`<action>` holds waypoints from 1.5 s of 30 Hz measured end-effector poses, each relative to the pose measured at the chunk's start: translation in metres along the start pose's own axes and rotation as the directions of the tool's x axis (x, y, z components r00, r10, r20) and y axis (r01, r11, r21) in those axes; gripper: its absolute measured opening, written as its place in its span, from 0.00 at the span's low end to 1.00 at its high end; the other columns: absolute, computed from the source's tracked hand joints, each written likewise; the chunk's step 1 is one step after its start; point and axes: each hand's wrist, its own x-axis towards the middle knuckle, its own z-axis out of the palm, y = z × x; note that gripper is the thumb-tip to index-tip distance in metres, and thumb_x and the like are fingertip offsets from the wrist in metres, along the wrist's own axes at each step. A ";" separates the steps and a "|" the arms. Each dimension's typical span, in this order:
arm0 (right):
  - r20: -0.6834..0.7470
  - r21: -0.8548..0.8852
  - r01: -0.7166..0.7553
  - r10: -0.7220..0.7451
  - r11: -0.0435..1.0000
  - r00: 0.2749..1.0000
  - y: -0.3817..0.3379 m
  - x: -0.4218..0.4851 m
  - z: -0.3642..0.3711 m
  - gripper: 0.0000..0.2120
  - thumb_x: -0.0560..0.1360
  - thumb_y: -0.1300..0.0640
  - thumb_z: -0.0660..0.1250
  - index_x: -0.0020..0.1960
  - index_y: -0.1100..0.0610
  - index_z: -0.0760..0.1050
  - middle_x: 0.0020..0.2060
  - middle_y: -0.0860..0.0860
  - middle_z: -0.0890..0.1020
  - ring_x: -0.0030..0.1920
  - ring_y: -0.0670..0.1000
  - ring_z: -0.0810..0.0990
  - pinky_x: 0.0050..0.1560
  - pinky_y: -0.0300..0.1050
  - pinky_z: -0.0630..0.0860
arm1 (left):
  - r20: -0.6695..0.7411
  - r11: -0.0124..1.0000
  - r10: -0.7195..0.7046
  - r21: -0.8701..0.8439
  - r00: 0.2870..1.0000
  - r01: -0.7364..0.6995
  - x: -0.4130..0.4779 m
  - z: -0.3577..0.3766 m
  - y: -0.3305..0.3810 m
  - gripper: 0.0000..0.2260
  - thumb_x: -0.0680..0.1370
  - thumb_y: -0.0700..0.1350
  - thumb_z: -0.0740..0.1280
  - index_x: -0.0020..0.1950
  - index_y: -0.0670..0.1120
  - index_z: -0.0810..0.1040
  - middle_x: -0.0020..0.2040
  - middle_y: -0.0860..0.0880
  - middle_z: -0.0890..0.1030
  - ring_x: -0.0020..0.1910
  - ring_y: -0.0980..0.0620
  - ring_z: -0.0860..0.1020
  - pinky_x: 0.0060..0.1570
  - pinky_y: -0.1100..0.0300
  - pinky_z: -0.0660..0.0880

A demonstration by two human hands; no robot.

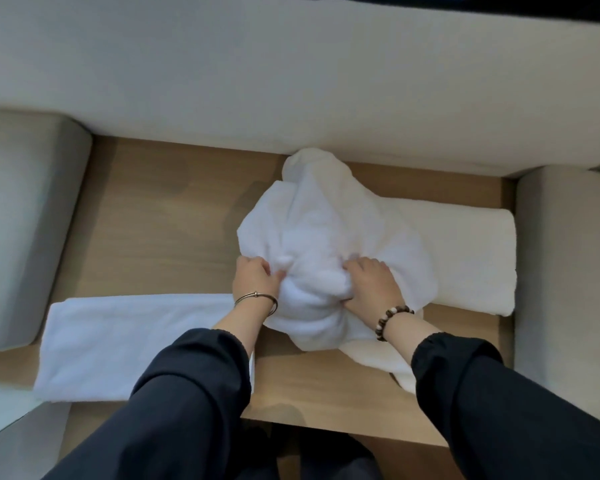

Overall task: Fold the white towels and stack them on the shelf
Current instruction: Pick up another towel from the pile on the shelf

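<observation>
A crumpled white towel lies bunched in a heap on the wooden shelf, near its middle. My left hand grips the heap's near left side, and my right hand grips its near right side, fingers dug into the cloth. A folded white towel lies flat at the front left, partly under my left forearm. Another folded white towel lies at the right, partly under the heap.
Grey padded blocks flank the shelf on the left and right. A pale wall rises right behind the shelf. The shelf's front edge runs below my forearms.
</observation>
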 end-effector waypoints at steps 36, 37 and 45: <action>-0.184 0.694 0.077 0.073 0.716 0.980 -0.106 -0.216 -0.351 0.49 0.65 0.50 0.78 0.77 0.49 0.52 0.73 0.50 0.62 0.71 0.49 0.64 0.70 0.47 0.64 | 0.098 0.561 0.438 -0.807 0.894 -0.186 -0.288 -0.253 0.170 0.11 0.80 0.39 0.61 0.37 0.45 0.70 0.34 0.47 0.70 0.33 0.52 0.68 0.33 0.60 0.65; -0.213 0.667 0.078 0.089 0.741 0.973 -0.112 -0.227 -0.360 0.50 0.64 0.51 0.79 0.77 0.48 0.53 0.72 0.50 0.64 0.70 0.49 0.65 0.69 0.46 0.65 | 0.091 0.560 0.459 -0.802 0.884 -0.208 -0.300 -0.263 0.174 0.10 0.80 0.38 0.60 0.39 0.45 0.72 0.35 0.47 0.71 0.34 0.52 0.69 0.34 0.60 0.66; -0.569 0.543 0.061 0.313 0.837 0.760 -0.126 -0.320 -0.433 0.37 0.59 0.50 0.73 0.67 0.44 0.67 0.45 0.47 0.81 0.47 0.49 0.80 0.43 0.40 0.75 | 0.034 0.484 0.719 -0.741 0.694 -0.465 -0.402 -0.324 0.217 0.06 0.78 0.36 0.64 0.52 0.40 0.78 0.42 0.44 0.75 0.46 0.48 0.72 0.50 0.56 0.69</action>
